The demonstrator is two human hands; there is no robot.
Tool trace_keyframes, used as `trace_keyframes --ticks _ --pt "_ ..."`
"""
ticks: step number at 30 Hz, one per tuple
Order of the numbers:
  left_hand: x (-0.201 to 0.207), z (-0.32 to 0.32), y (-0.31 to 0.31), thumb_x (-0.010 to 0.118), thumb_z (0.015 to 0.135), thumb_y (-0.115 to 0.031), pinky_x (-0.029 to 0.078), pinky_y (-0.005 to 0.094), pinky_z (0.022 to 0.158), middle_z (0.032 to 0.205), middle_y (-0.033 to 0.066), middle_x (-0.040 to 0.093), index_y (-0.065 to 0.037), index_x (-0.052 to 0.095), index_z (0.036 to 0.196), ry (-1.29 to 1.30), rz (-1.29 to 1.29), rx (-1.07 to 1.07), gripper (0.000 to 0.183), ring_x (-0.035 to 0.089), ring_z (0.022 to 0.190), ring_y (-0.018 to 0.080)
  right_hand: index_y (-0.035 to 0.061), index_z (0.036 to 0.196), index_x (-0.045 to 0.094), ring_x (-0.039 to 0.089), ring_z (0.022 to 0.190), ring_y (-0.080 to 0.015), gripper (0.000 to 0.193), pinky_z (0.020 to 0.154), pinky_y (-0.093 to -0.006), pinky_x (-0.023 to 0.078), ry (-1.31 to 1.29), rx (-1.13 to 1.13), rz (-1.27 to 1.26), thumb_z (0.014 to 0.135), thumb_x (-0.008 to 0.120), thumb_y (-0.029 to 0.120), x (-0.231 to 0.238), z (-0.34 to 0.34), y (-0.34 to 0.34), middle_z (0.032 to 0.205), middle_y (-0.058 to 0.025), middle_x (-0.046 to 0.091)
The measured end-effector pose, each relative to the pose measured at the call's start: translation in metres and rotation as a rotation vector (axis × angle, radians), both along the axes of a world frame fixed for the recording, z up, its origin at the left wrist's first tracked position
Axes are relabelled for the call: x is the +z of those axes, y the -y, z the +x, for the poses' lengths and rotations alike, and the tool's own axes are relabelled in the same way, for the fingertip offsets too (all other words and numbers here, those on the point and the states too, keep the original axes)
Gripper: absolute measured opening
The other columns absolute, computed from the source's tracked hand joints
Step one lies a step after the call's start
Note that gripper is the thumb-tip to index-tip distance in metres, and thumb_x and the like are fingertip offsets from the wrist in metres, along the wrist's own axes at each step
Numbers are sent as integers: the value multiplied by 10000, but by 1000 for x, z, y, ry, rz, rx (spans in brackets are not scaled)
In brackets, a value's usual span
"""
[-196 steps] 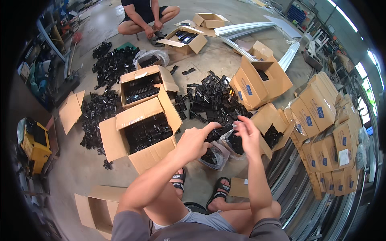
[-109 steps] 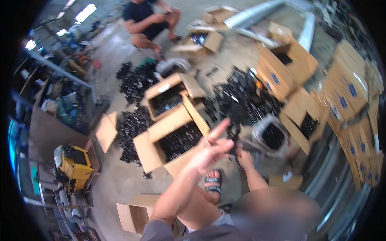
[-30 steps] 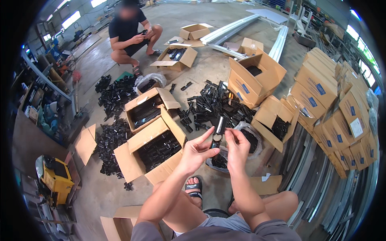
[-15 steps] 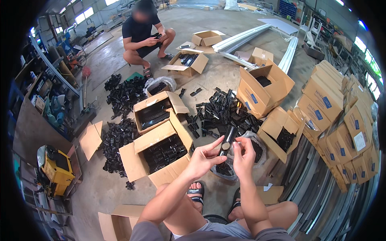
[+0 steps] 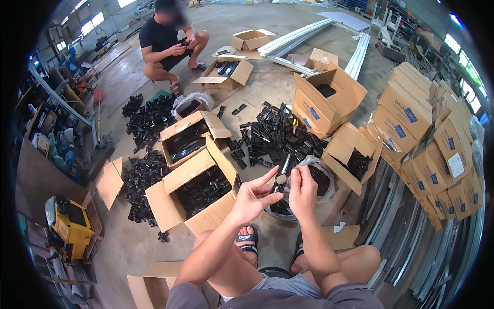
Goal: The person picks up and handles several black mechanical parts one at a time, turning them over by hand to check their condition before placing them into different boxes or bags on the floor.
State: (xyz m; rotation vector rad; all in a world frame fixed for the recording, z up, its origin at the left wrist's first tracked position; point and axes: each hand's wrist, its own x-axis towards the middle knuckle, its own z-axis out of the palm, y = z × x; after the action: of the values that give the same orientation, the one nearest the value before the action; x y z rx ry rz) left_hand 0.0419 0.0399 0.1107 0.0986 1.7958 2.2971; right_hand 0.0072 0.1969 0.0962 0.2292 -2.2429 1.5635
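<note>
From my head view, both hands are busy: my left hand (image 5: 252, 201) pinches a black part (image 5: 286, 166) between thumb and forefinger, and my right hand (image 5: 302, 190) closes its fingertips on the other side. The part is up in front of me, tilted, a pale round disc near its lower end, above the bags (image 5: 332, 181) of black pieces.

Down below, it's bare grey concrete floor (image 5: 121, 247), scuffed and patchy. A big heap (image 5: 278, 129) of black parts sprawls just beyond my hands, and another pile (image 5: 146, 183) spreads along the left, beside an open carton (image 5: 163, 208) loaded with more. My sandals (image 5: 248, 239) are planted right here on the concrete.

Now the room: a workshop, daylight in the windows (image 5: 92, 23) at upper left. A co-worker (image 5: 162, 46) squats over there, both hands at something dark. Far left, a yellow machine (image 5: 74, 226); on the right, stacked boxes (image 5: 396, 116) beside long metal bars (image 5: 396, 242); farther back, a white frame (image 5: 293, 42) lies flat.
</note>
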Motion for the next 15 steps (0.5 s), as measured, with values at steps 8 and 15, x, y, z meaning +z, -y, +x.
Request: trace_keyframes --ticks 8,15 --pt "1 2 -1 691 886 53 516 261 878 1114 102 721 -84 389 1523 35 43 -32 718 625 954 74 3 958 541 581 580 -278 266 555 -370 433 -86 76 -44 1038 503 254 -13 -4 -11 681 -125 586" --pt "2 1 0 702 877 52 518 260 875 1119 107 721 -82 388 1522 47 65 -32 730 629 946 75 12 982 555 585 578 -207 105 537 -349 443 -7 156 7 988 556 117 0 6 -15 693 -109 591"
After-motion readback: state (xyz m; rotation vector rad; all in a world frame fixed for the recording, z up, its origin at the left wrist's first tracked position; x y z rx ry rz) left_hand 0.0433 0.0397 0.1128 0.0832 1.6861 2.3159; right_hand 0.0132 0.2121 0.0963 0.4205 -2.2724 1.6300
